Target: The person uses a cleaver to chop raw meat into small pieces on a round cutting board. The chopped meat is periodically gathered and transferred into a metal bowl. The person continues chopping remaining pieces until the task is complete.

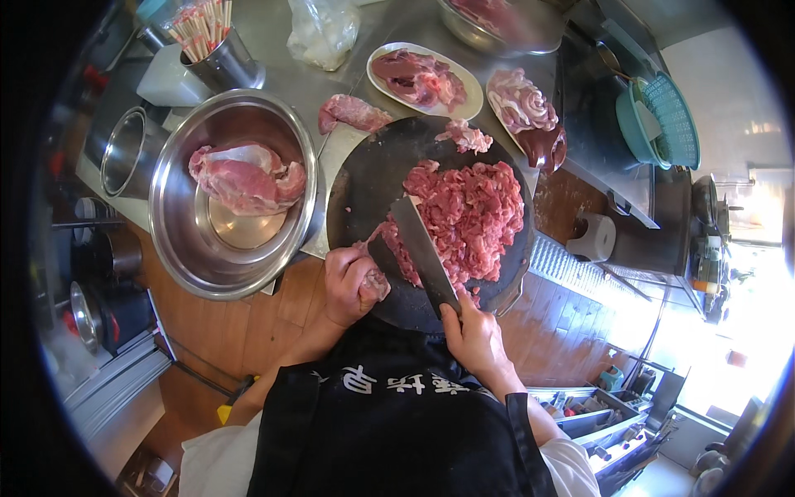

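Note:
A round dark cutting board (364,170) lies in front of me, with a large heap of sliced raw meat (472,215) on its right half. My right hand (474,335) grips the handle end of a cleaver (422,253), whose broad blade slants up to the left along the heap's left edge. At the board's near left edge, my left hand (349,286) is closed round a piece of raw meat (375,286); part of it shows past the fingers. A small pale scrap of meat (466,137) sits at the board's far edge.
Left of the board, a steel bowl (170,240) holds a large piece of meat. Beyond stand an oval plate (472,108) of meat, another meat chunk (352,113), a plastic bag (323,33) and a steel cup (236,70) of chopsticks. A turquoise basket (675,116) is at far right.

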`<act>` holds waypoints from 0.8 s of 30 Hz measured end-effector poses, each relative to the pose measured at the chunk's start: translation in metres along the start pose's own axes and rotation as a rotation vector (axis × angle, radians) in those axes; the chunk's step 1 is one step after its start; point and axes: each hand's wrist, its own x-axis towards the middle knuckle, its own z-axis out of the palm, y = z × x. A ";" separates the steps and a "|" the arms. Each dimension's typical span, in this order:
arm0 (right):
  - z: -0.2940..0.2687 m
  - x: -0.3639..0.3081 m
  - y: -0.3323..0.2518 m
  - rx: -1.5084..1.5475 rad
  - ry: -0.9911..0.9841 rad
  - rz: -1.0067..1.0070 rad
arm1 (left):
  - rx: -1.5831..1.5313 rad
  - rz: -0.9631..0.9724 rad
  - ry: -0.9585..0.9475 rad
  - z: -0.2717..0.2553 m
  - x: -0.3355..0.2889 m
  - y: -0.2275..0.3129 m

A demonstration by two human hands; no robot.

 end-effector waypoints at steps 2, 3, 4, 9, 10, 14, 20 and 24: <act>-0.002 0.002 -0.003 -0.077 -0.054 -0.054 | -0.009 0.008 0.016 0.002 0.000 0.000; 0.001 0.003 -0.005 -0.108 -0.097 -0.079 | -0.010 0.006 0.007 0.002 -0.001 0.000; 0.004 0.005 -0.007 -0.136 -0.140 -0.106 | -0.008 0.007 -0.002 0.001 -0.001 -0.001; 0.043 0.035 -0.034 -0.195 -0.146 -0.071 | -0.018 -0.004 -0.047 0.001 0.000 0.001; 0.048 0.050 -0.045 -0.184 -0.126 -0.100 | -0.014 -0.006 -0.053 0.000 0.000 0.001; 0.049 0.066 -0.042 -0.129 -0.063 -0.205 | 0.046 0.024 -0.021 -0.003 0.002 0.002; 0.022 0.017 0.001 -0.147 -0.026 -0.120 | 0.006 -0.008 0.025 0.001 -0.005 0.000; 0.008 0.003 0.002 -0.113 -0.098 -0.108 | 0.007 0.006 0.025 0.002 -0.007 -0.003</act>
